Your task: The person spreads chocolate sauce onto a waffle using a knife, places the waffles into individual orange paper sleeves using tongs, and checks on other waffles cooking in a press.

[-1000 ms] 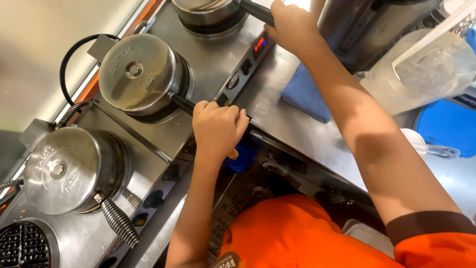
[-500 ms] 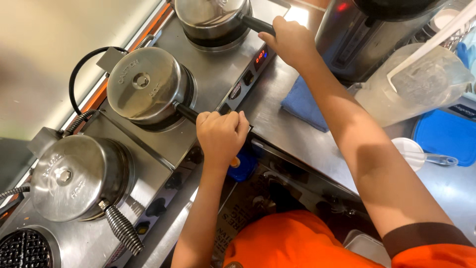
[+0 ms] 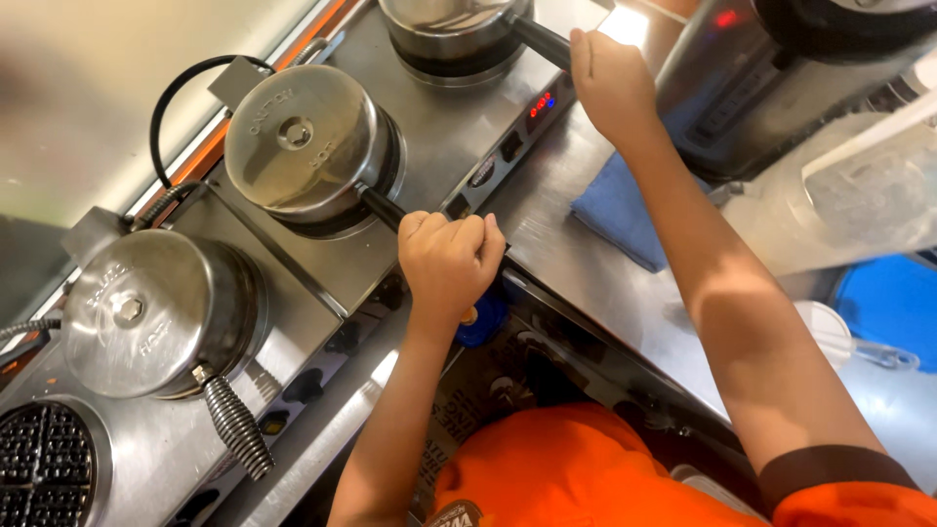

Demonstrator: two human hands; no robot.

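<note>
Three round steel waffle irons stand in a row on a steel counter. My left hand is closed around the black handle of the middle waffle iron, whose lid is down. My right hand rests against the black handle of the far waffle iron at the top; its fingers lie along the handle, not clearly wrapped around it. The near waffle iron has a coiled spring handle and nobody touches it.
An open black waffle grid shows at the bottom left. A blue cloth lies on the counter under my right arm. A dark urn, a clear plastic container and a blue lid stand to the right.
The view has shifted so the irons sit lower and nearer. My left hand stays on the middle handle. My right hand remains at the far iron's handle.
</note>
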